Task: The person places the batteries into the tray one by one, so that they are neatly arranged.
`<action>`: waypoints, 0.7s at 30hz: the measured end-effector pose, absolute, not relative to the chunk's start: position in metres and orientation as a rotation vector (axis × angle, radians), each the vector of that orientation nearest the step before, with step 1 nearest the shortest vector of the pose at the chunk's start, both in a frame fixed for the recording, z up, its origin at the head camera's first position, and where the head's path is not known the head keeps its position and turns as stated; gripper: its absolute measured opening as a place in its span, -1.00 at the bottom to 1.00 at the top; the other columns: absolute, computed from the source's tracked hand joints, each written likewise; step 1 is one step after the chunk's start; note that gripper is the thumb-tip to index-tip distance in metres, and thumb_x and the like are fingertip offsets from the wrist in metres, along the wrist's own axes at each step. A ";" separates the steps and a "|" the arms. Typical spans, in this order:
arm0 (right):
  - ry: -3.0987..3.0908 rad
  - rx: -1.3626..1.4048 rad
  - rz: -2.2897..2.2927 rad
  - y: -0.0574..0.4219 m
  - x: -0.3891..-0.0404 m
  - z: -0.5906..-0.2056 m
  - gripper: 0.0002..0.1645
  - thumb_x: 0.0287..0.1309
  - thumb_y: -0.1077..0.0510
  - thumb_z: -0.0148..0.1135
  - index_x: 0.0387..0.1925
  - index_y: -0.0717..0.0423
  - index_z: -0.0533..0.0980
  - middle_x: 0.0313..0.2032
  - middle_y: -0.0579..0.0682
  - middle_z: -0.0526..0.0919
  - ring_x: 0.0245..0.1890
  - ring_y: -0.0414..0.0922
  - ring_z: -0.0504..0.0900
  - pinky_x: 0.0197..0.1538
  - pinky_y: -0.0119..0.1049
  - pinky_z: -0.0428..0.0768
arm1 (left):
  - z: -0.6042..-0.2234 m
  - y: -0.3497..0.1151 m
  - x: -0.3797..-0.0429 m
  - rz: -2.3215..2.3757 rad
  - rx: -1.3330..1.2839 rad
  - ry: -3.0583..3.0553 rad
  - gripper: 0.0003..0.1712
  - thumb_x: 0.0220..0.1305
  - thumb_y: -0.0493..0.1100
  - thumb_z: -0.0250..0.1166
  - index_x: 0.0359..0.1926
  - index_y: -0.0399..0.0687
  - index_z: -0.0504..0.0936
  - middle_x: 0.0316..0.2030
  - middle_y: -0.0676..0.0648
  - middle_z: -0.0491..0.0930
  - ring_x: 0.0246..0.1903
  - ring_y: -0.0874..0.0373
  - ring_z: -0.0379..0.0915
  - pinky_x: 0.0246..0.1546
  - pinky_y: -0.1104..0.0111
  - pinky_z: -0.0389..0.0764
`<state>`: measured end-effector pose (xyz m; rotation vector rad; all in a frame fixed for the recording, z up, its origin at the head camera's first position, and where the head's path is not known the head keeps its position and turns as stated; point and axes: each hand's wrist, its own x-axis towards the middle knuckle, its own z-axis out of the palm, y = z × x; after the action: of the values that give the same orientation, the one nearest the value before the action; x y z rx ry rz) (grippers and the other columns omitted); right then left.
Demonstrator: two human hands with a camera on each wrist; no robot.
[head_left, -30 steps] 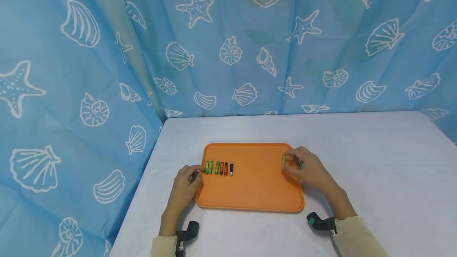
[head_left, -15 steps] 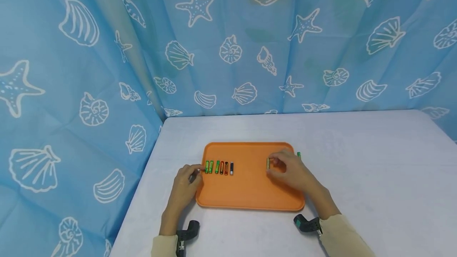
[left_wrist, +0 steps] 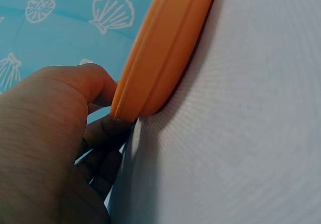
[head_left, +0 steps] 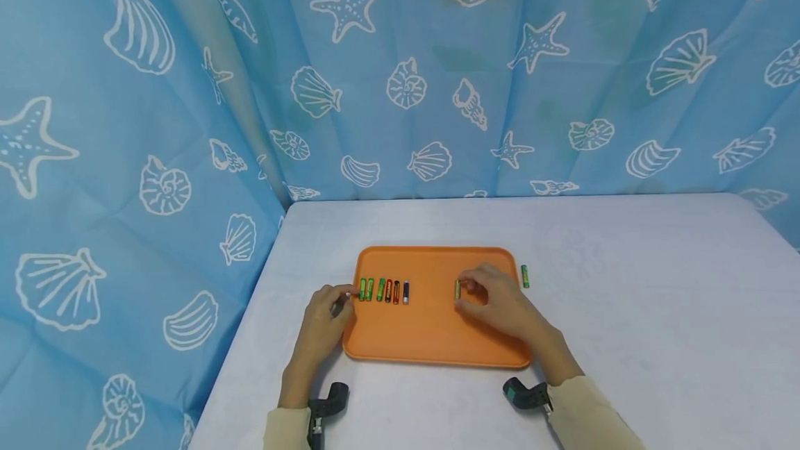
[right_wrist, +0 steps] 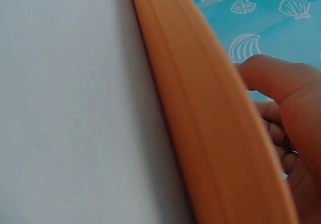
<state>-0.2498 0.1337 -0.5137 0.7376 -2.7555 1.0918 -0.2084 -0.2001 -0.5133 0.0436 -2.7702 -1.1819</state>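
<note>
An orange tray [head_left: 431, 339] lies on the white table. My right hand [head_left: 500, 305] is over its right half and pinches a gold-green battery [head_left: 457, 289] upright between thumb and finger; the right wrist view hides that battery behind the tray wall [right_wrist: 200, 103]. At the tray's left edge my left hand [head_left: 325, 321] pinches the rim [left_wrist: 145, 58], thumb above and fingers below. On the tray's left side several batteries stand side by side in a row: green ones [head_left: 371, 289], red-and-black ones [head_left: 392, 291] and a dark blue one [head_left: 406, 292] with a silver end.
One green battery [head_left: 525, 276] lies on the white tablecloth [head_left: 656, 311] just outside the tray's right edge. A blue curtain [head_left: 375, 123] with white shells hangs behind and to the left of the table.
My right hand has moved left over the tray with the pinched battery, leaving the green battery beside the tray uncovered. The left hand stays at the rim.
</note>
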 end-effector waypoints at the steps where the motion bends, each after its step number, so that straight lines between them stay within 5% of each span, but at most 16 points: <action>1: -2.758 0.737 1.091 0.133 -0.250 -0.514 -0.54 0.07 -0.03 0.51 -0.04 0.04 0.58 -0.27 -0.15 0.48 -0.24 -0.20 0.43 -0.12 -0.23 0.50 | -0.513 -0.200 -0.208 -1.180 0.042 -2.769 -0.72 0.34 -0.22 0.21 0.02 0.08 0.67 -0.26 0.06 0.48 -0.17 0.13 0.32 -0.11 0.18 0.43; 21: -2.772 0.788 1.028 0.104 -0.249 -0.516 -0.60 0.06 -0.05 0.50 -0.12 0.02 0.59 -0.34 -0.18 0.43 -0.31 -0.19 0.36 -0.10 -0.17 0.33 | -0.515 -0.201 -0.208 -1.174 0.046 -2.781 -0.71 0.34 -0.20 0.21 0.04 0.09 0.67 -0.25 0.07 0.48 -0.17 0.13 0.32 -0.10 0.19 0.44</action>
<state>-0.2487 0.1038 -0.5165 0.7878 -2.7722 1.0282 -0.2083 -0.2012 -0.5153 0.0464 -2.7813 -1.1745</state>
